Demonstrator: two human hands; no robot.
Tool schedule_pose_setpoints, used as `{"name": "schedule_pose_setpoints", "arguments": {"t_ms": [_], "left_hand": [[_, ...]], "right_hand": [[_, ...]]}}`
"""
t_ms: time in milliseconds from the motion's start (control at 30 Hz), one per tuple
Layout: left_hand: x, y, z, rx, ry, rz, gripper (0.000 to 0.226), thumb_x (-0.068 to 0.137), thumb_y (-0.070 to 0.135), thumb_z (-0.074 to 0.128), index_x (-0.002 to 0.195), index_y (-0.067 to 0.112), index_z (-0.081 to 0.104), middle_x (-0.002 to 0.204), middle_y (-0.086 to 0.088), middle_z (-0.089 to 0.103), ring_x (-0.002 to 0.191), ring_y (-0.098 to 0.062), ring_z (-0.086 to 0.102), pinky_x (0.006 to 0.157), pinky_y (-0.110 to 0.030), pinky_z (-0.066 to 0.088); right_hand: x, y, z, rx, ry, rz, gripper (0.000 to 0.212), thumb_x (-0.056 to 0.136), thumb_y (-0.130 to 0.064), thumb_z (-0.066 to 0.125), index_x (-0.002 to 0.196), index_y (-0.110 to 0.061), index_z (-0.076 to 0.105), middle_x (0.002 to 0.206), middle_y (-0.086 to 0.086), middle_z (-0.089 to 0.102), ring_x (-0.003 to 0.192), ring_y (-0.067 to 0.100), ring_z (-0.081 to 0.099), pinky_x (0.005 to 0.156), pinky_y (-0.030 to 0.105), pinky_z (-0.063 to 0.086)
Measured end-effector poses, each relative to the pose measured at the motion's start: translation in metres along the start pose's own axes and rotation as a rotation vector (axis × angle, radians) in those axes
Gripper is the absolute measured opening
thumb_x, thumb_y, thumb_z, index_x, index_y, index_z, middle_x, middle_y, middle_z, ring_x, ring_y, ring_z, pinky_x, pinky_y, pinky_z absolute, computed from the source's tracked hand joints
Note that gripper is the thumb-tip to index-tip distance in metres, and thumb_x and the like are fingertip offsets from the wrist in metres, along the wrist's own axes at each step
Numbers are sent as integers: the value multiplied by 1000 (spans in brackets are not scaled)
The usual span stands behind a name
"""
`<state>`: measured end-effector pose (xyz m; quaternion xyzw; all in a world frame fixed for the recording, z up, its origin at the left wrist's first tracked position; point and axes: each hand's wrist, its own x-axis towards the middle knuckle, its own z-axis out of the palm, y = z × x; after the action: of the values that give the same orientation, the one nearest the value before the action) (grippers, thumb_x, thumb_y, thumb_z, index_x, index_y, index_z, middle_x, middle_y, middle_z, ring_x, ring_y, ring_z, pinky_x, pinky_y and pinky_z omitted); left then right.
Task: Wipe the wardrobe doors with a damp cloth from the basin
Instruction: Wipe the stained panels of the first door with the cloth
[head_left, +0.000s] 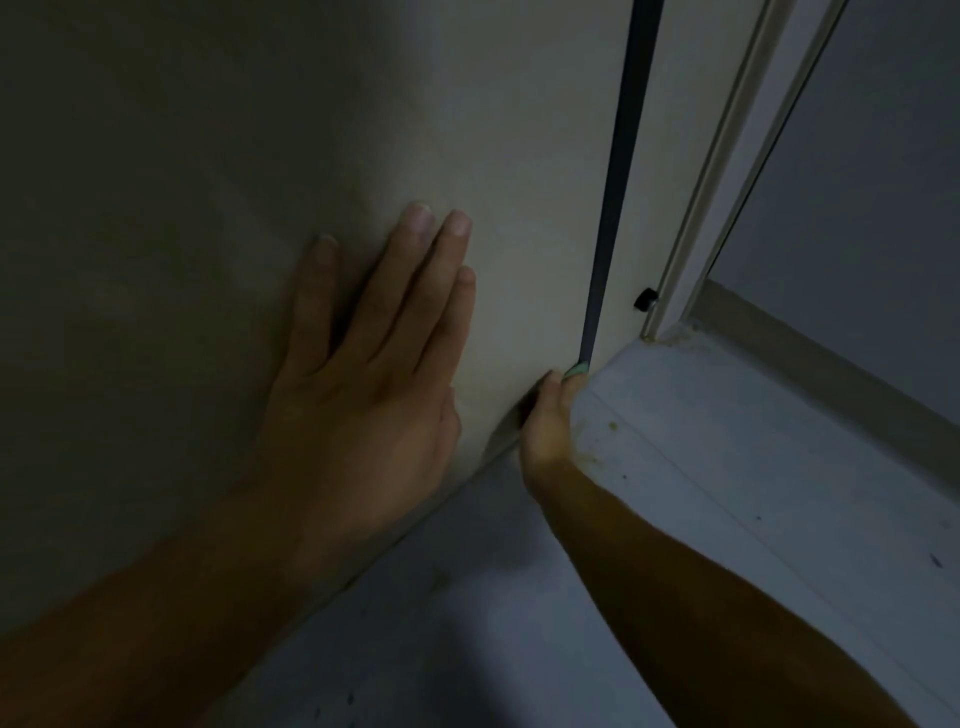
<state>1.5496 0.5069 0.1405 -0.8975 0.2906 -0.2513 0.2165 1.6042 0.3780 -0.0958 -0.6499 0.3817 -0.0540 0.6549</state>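
Being pressed flat on the door (519, 156), the left grip (363, 364) is open; the right grip (548, 415), nearer the upright gap (618, 182), is being curled low, its hold unclear.

Matt door, faintly shiny rail, dull stained floor.

Smooth, matt off-white on the door (519, 156), like painted or laminated board, with no visible grain. Dark, flat strip (618, 171) along the door's right edge, material unclear in the dim light. Pale rail (727, 156) further right, ridged in profile with a faint sheen, metal or plastic by the look. Small black stud (645, 300) at the rail's foot, slightly glossy, plastic-looking. Floor (753, 467) pale grey, hard and matt, speckled and stained near the door's bottom corner.
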Motion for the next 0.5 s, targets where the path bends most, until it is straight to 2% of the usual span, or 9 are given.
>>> {"name": "schedule_pose_setpoints", "arguments": {"t_ms": [67,100,133,200,267,333,400,433,500], "left_hand": [[0,-1,3,2,13,12,72,89,22,49,155,1,33,169,-17,10,157,-36,5,124,-53,-12],[0,-1,3,7,19,20,73,88,21,50,155,0,32,169,-18,11,157,-37,5,125,-51,-11],[0,-1,4,13,22,24,73,88,20,50,156,0,31,169,-19,10,156,-38,5,125,-50,-10],[1,0,5,25,26,16,74,87,20,50,156,1,31,169,-18,10,157,-37,5,126,-50,-10],[2,2,5,14,29,13,74,86,18,51,156,2,32,169,-17,11,157,-37,6,126,-49,-9],[3,2,4,-9,29,8,75,85,17,53,156,2,33,169,-16,12,157,-36,7,126,-49,-8],[2,-1,1,-28,31,10,75,85,17,53,155,2,33,169,-17,13,157,-36,7,126,-48,-7],[2,-1,-1,-38,27,17,75,85,17,53,155,1,33,169,-17,12,157,-36,7,127,-48,-7],[1,-3,-5,-73,40,30,70,87,17,49,154,-1,35,168,-18,15,157,-35,9,127,-48,-3]], "right_hand": [[-38,4,4,-14,-166,-55,79,101,-67,20,163,-19,13,168,8,17,154,27,19,127,39,9],[-51,9,4,-14,-225,-73,73,105,-59,22,163,-17,9,169,10,15,154,27,16,127,37,8],[-53,14,4,-47,-203,-108,74,105,-59,20,163,-15,11,169,12,16,155,27,16,127,38,7],[-36,17,5,-123,-73,-116,84,97,-65,17,159,-10,28,164,14,28,151,30,24,127,43,10],[-13,13,5,-38,-26,-23,86,93,-70,18,156,-14,33,161,11,34,148,29,30,126,46,16],[-13,8,7,-30,23,3,85,92,-72,21,158,-20,29,164,6,29,151,28,25,126,49,13],[-39,0,11,-106,5,-56,74,101,-61,26,162,-20,19,169,6,17,155,26,13,127,49,5],[-56,-7,13,-91,-34,-107,72,101,-58,27,162,-22,10,170,4,9,157,22,5,128,46,1],[-85,-32,12,57,-142,-319,71,98,-53,27,158,-31,-4,170,-4,-9,156,11,-8,127,35,-7]]}}
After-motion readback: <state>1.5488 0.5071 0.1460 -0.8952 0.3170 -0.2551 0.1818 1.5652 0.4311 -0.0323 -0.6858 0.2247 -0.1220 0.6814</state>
